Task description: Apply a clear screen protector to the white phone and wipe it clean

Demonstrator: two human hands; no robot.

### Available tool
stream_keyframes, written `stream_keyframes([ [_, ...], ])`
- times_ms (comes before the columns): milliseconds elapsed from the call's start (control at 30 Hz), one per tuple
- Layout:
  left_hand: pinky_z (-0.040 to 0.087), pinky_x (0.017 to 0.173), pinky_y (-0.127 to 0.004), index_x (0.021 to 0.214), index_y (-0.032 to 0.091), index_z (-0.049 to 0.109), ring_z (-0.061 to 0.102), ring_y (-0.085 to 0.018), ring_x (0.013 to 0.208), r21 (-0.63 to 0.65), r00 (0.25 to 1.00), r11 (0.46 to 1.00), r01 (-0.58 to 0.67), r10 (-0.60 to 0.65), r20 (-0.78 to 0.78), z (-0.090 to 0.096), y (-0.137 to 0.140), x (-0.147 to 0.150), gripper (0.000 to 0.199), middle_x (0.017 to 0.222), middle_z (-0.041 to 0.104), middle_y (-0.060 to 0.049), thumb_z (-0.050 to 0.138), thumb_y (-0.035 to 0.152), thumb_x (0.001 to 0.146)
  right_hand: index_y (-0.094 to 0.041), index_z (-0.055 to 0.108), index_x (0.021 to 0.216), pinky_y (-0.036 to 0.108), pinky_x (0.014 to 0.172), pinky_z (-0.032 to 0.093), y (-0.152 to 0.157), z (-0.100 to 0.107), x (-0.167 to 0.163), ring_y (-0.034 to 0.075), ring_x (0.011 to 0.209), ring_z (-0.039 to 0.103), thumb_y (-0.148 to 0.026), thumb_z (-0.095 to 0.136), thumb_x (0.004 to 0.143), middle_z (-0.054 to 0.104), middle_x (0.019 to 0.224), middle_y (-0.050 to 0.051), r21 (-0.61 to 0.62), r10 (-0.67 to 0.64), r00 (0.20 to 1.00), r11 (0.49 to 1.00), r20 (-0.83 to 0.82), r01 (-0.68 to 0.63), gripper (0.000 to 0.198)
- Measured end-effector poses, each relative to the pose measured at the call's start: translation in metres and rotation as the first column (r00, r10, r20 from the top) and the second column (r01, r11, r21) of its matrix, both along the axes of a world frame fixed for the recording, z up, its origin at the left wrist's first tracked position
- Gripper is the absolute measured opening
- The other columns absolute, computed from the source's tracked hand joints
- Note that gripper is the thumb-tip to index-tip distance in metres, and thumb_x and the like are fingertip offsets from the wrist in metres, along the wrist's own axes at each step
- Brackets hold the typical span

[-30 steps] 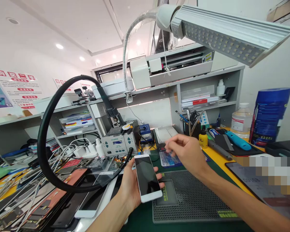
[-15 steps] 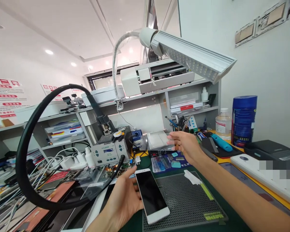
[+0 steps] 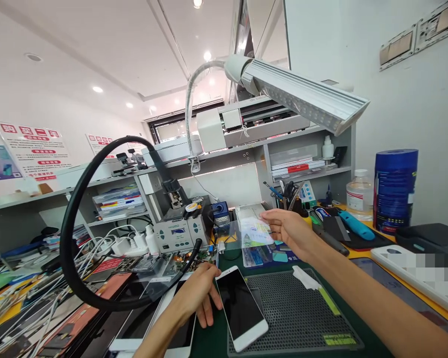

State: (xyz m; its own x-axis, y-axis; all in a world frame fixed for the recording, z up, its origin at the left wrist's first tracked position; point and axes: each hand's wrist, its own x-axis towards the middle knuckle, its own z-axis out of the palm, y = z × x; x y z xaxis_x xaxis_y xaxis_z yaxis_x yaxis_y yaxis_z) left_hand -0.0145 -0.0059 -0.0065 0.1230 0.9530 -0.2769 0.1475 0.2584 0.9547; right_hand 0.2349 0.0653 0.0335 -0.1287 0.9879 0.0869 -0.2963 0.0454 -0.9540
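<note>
A thin clear plastic film [image 3: 252, 229] is pinched in the right hand [image 3: 289, 229] above the tabletop [image 3: 216, 343]. The white phone with a black screen [image 3: 242, 307] is steadied at its edge by the left hand [image 3: 197, 298]. No film is on the screen yet.

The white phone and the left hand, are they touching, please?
Touching. The head view shows the left hand with fingertips against the left edge of the white phone, which lies on the grey mat.

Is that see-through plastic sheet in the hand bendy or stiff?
Probably bendy: the clear thin plastic film is pinched only at one edge by the right hand, yet hangs out sideways with a slight curve. It looks very light, since fingertips alone carry it. Being so thin, it may crease or flutter easily.
</note>
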Motion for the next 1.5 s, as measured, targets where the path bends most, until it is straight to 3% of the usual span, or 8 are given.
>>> stream_keyframes([
  [100, 0.03, 0.021, -0.017, 0.116, 0.014, 0.048, 0.054, -0.017, 0.026, 0.094, 0.996, 0.992, -0.084, 0.083, 0.011, 0.006, 0.005, -0.004, 0.042, 0.053, 0.066, -0.004, 0.064, 0.035, 0.083, -0.013, 0.069, 0.092, 0.024, 0.052, 0.053, -0.006, 0.001, -0.007, 0.018, 0.069, 0.067, -0.029, 0.069, 0.079, 0.072, 0.087, 0.012, 0.021, 0.025, 0.999, 0.999, 0.035, -0.025, 0.02],
  [167, 0.036, 0.024, -0.018, 0.114, 0.015, 0.048, 0.062, -0.017, 0.038, 0.172, 0.982, 0.968, -0.182, 0.172, 0.077, 0.012, 0.007, -0.004, 0.048, 0.069, 0.07, -0.007, 0.068, 0.042, 0.08, -0.014, 0.07, 0.094, 0.025, 0.056, 0.055, -0.012, 0.001, -0.014, 0.021, 0.076, 0.069, -0.029, 0.07, 0.079, 0.073, 0.09, 0.012, 0.033, 0.017, 0.998, 0.999, 0.068, -0.019, 0.022],
  [300, 0.057, 0.044, -0.033, 0.116, 0.011, 0.046, 0.071, -0.025, 0.072, 0.031, 0.909, 0.983, -0.183, 0.157, 0.387, 0.019, 0.006, 0.001, 0.058, 0.111, 0.067, -0.022, 0.063, 0.054, 0.081, -0.016, 0.073, 0.1, 0.028, 0.064, 0.058, -0.022, -0.006, -0.031, 0.023, 0.087, 0.071, -0.036, 0.071, 0.08, 0.074, 0.099, 0.011, 0.137, -0.025, 0.984, 0.991, 0.178, 0.0, 0.029],
  [400, 0.061, 0.065, -0.038, 0.113, 0.011, 0.049, 0.07, -0.029, 0.089, -0.031, 0.835, 0.989, -0.143, 0.138, 0.532, 0.015, 0.005, 0.003, 0.055, 0.127, 0.059, -0.023, 0.064, 0.054, 0.081, -0.018, 0.075, 0.105, 0.03, 0.068, 0.058, -0.027, -0.016, -0.043, 0.024, 0.09, 0.07, -0.043, 0.068, 0.082, 0.074, 0.099, 0.009, 0.262, -0.044, 0.966, 0.965, 0.255, -0.025, 0.034],
  [700, 0.057, 0.08, -0.037, 0.098, 0.012, 0.06, 0.068, -0.028, 0.096, 0.065, 0.783, 0.974, -0.218, 0.134, 0.607, 0.011, 0.009, -0.002, 0.036, 0.121, 0.063, -0.019, 0.066, 0.045, 0.083, -0.022, 0.078, 0.097, 0.034, 0.089, 0.052, -0.049, -0.013, -0.053, 0.026, 0.1, 0.066, -0.043, 0.065, 0.082, 0.074, 0.103, 0.006, 0.401, 0.044, 0.932, 0.895, 0.359, -0.197, 0.028],
  [933, 0.053, 0.084, -0.039, 0.112, 0.014, 0.055, 0.064, -0.028, 0.104, 0.183, 0.813, 0.965, -0.186, 0.047, 0.58, 0.015, 0.002, -0.002, 0.033, 0.127, 0.061, -0.019, 0.066, 0.028, 0.084, -0.021, 0.076, 0.088, 0.032, 0.084, 0.049, -0.049, -0.016, -0.053, 0.025, 0.098, 0.064, -0.041, 0.068, 0.08, 0.071, 0.104, 0.006, 0.304, 0.157, 0.815, 0.875, 0.557, -0.377, 0.022],
  [1133, 0.048, 0.089, -0.041, 0.119, 0.012, 0.054, 0.058, -0.032, 0.116, 0.278, 0.853, 0.955, -0.106, -0.056, 0.518, 0.017, -0.001, 0.0, 0.038, 0.129, 0.06, -0.021, 0.066, 0.02, 0.084, -0.022, 0.064, 0.119, 0.035, 0.086, 0.049, -0.046, -0.024, -0.052, 0.026, 0.106, 0.06, -0.036, 0.076, 0.072, 0.064, 0.12, 0.009, 0.21, 0.274, 0.772, 0.862, 0.574, -0.462, 0.051],
  [1500, 0.041, 0.099, -0.05, 0.122, 0.013, 0.055, 0.055, -0.033, 0.12, 0.337, 0.835, 0.941, -0.008, -0.179, 0.52, 0.013, 0.004, -0.006, 0.042, 0.131, 0.058, -0.021, 0.068, 0.02, 0.083, -0.023, 0.046, 0.138, 0.038, 0.089, 0.048, -0.043, -0.023, -0.047, 0.027, 0.112, 0.055, -0.04, 0.08, 0.069, 0.058, 0.122, 0.012, 0.106, 0.363, 0.745, 0.86, 0.56, -0.499, 0.079],
])
